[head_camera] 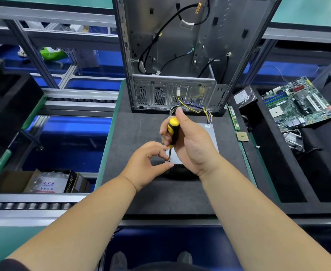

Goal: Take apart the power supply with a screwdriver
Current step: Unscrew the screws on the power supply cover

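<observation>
The right hand (188, 139) grips the yellow-and-black screwdriver (172, 133) by its handle, fingers curled round it, thumb up, shaft pointing down at the near-left corner of the grey power supply (209, 133). The left hand (149, 163) pinches at the screwdriver's tip, thumb and forefinger closed round the shaft just above the casing. The power supply sits in the middle of the dark mat (133, 130), wires trailing back to the open computer case (172, 55) standing at the mat's far edge. A motherboard (297, 104) lies off to the right.
</observation>
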A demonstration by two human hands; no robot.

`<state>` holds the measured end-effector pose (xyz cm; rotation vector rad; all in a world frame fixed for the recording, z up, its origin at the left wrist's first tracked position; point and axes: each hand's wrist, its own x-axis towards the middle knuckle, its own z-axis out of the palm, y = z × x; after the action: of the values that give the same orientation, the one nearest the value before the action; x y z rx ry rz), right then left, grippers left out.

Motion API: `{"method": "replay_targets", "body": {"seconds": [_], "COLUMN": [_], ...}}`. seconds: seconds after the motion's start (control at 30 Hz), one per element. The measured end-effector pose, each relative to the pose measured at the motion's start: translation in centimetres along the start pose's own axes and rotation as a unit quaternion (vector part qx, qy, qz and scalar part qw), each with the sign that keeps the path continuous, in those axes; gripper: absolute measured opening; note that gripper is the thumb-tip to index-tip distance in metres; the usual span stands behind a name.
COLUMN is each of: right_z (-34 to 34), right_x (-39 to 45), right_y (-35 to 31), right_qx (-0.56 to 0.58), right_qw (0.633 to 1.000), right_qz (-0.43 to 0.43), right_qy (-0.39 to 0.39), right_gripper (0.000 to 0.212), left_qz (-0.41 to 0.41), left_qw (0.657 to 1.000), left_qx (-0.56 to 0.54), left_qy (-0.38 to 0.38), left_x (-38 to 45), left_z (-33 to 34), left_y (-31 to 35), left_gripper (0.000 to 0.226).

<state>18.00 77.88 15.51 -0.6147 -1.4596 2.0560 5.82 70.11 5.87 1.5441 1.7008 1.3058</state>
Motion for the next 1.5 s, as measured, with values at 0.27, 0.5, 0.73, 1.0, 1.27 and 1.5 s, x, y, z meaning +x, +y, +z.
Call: {"method": "replay_targets", "body": {"seconds": [0.27, 0.5, 0.73, 1.0, 1.27, 1.5], "right_z": [-0.6, -0.9, -0.6, 0.7, 0.6, 0.3], "right_x": [-0.4, -0.9, -2.1, -2.3, -1.3, -2.0], "right_y": [-0.8, -2.2, -3.7, -5.4, -7.1, -7.6], "right_qx": [0.019, -0.121, -0.334, -0.698, -0.759, -0.693], "right_qw": [1.000, 0.992, 0.937, 0.705, 0.650, 0.719], "right_qz": [-0.002, -0.003, -0.067, -0.126, -0.024, -0.003], "right_qy": [-0.022, 0.042, 0.081, 0.032, -0.020, -0.058], "right_gripper": [0.027, 0.023, 0.021, 0.039, 0.014, 0.011], "left_qz": [0.014, 0.008, 0.009, 0.026, 0.003, 0.005], "left_qw": [1.000, 1.000, 1.000, 0.999, 0.999, 0.999], "left_qx": [-0.003, -0.005, 0.006, -0.005, -0.037, -0.043], "left_qy": [0.003, -0.006, -0.012, -0.023, -0.024, -0.031], "left_x": [0.0, 0.1, 0.1, 0.3, 0.2, 0.2], "left_z": [0.2, -0.1, 0.0, -0.2, -0.1, -0.2], "left_y": [-0.6, -0.8, -0.9, -1.0, -1.4, -1.4], "left_gripper": [0.021, 0.024, 0.021, 0.019, 0.021, 0.022]}}
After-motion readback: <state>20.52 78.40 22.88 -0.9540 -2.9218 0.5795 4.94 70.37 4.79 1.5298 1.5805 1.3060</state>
